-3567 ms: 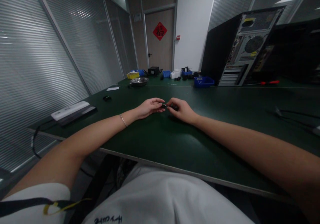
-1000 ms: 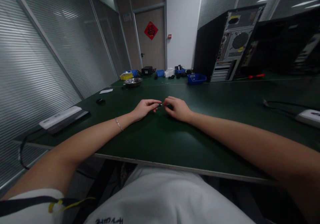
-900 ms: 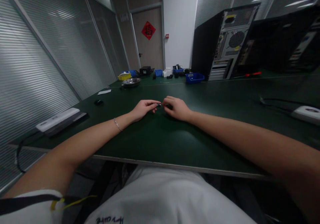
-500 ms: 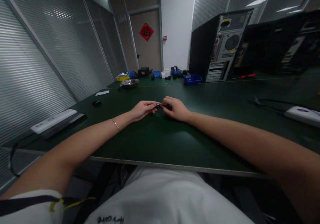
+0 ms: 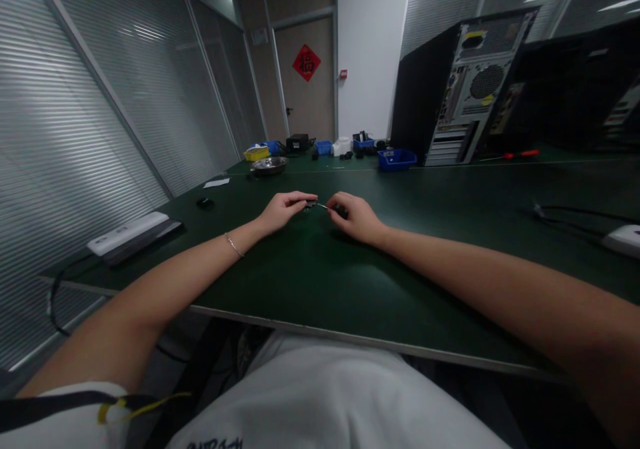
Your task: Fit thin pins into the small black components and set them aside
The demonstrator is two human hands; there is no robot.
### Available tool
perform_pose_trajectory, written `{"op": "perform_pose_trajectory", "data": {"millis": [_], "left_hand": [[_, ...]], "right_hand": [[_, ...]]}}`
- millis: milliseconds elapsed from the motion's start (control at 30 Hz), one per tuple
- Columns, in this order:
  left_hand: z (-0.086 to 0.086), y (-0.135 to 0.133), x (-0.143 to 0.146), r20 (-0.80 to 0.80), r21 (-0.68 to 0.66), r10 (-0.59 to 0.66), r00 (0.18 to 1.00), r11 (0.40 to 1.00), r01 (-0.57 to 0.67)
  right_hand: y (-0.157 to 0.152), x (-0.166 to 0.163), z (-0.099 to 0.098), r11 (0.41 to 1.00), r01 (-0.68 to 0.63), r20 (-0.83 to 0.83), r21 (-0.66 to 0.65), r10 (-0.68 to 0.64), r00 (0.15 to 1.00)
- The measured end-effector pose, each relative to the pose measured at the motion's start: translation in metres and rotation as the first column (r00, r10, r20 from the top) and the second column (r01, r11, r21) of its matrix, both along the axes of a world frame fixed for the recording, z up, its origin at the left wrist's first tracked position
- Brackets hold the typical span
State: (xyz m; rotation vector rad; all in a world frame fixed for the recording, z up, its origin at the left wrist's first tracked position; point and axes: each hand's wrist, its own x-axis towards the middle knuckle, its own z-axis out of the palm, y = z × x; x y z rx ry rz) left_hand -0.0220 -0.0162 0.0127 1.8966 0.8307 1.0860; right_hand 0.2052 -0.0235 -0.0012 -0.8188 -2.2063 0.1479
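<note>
My left hand (image 5: 285, 212) is closed in a pinch on a small dark part (image 5: 311, 203) just above the green table (image 5: 300, 269). Its kind is too small to make out. Across from it, my right hand (image 5: 357, 217) grips a thin tool with a slim metal shaft (image 5: 323, 206) and a dark handle, mostly hidden by the fingers; it looks like a small screwdriver. The shaft points left at the dark part. Whether its tip touches the part, I cannot tell.
A white power strip (image 5: 127, 232) lies on the left, near a small black object (image 5: 205, 203). Farther back are a metal dish (image 5: 269, 165), a yellow bin (image 5: 257, 153), a blue bin (image 5: 397, 160) and a computer tower (image 5: 463, 95). A red-handled screwdriver (image 5: 521, 155) lies at right.
My hands have drawn slightly apart, so the metal shaft now shows between them. The whole view has shifted, with the scene moving right in the picture.
</note>
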Motion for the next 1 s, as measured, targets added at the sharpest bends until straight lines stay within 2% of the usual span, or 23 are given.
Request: {"op": "perform_pose_trajectory", "data": {"millis": [67,167,267,367,467,533,633,733,867,1000], "left_hand": [[0.000,-0.002,0.002,-0.100,0.088,-0.019,0.995,0.996,0.028],[-0.005,0.000,0.004,-0.123,0.103,-0.023,0.992,0.994,0.035],[-0.011,0.004,0.004,-0.056,-0.011,0.015,0.998,1.000,-0.015],[-0.014,0.007,0.003,0.054,-0.158,0.082,0.995,0.985,-0.072],[-0.014,0.008,0.003,0.150,-0.276,0.114,0.982,0.959,-0.069],[-0.013,0.008,0.002,0.191,-0.338,0.114,0.975,0.940,-0.044],[-0.012,0.008,0.001,0.251,-0.428,0.095,0.963,0.904,0.022],[-0.012,0.008,0.000,0.335,-0.492,0.074,0.939,0.864,0.107],[-0.012,0.006,0.002,0.393,-0.551,0.047,0.918,0.811,0.194],[-0.012,0.004,0.006,0.430,-0.571,0.026,0.903,0.782,0.249]], "right_hand": [[0.002,0.000,0.000,1.000,0.011,-0.017,-0.008,-0.011,1.000],[0.004,-0.001,-0.001,1.000,0.018,-0.025,-0.017,-0.018,1.000],[0.003,-0.001,-0.002,1.000,-0.021,-0.011,-0.021,0.021,1.000],[0.001,-0.002,0.000,0.992,-0.118,0.039,-0.037,0.119,0.992],[0.000,-0.002,0.004,0.975,-0.192,0.085,-0.116,0.202,0.976],[0.002,-0.001,0.010,0.945,-0.226,0.102,-0.236,0.255,0.962],[0.005,0.003,0.020,0.850,-0.228,0.159,-0.475,0.338,0.928],[0.007,0.008,0.029,0.771,-0.283,0.209,-0.571,0.470,0.858],[0.006,0.011,0.030,0.791,-0.305,0.273,-0.530,0.501,0.821],[0.004,0.009,0.024,0.814,-0.292,0.226,-0.502,0.449,0.864]]}}
